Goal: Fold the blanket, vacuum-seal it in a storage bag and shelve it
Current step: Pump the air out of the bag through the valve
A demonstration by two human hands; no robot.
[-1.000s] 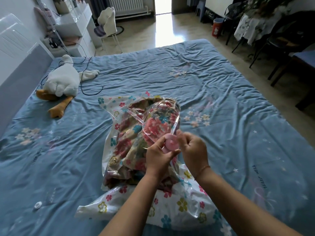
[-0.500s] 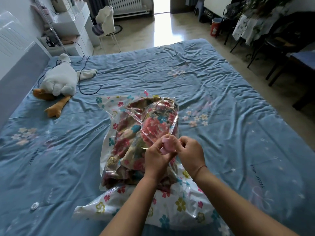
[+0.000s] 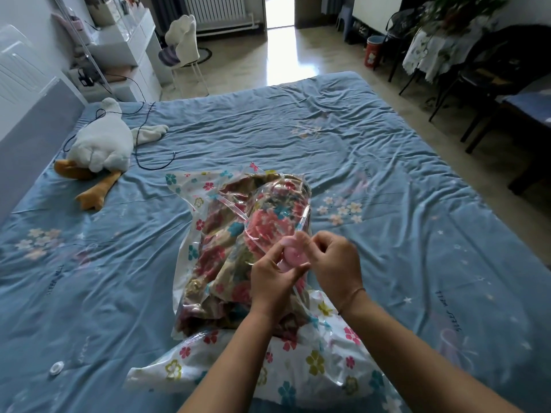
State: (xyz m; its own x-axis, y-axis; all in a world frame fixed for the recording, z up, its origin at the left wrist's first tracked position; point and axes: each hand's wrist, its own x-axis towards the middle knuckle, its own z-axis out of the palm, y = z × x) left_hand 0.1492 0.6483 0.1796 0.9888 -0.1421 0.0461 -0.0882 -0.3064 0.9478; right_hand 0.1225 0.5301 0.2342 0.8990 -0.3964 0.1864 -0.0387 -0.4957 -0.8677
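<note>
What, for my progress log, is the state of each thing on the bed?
Storage bag: lying on the bed, loose, not flattened.
Blanket: bundled inside the bag.
Pink valve: on the bag, held by both hands.
Left hand: grips the valve.
Right hand: pinches the valve's edge.
Plush goose: lying apart, untouched.
White disc: loose on the bed.

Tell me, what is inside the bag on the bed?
A folded floral blanket shows through the clear side of the bag. The left hand and right hand, holding the pink valve, cover part of it; the printed near end hides anything beneath.
</note>
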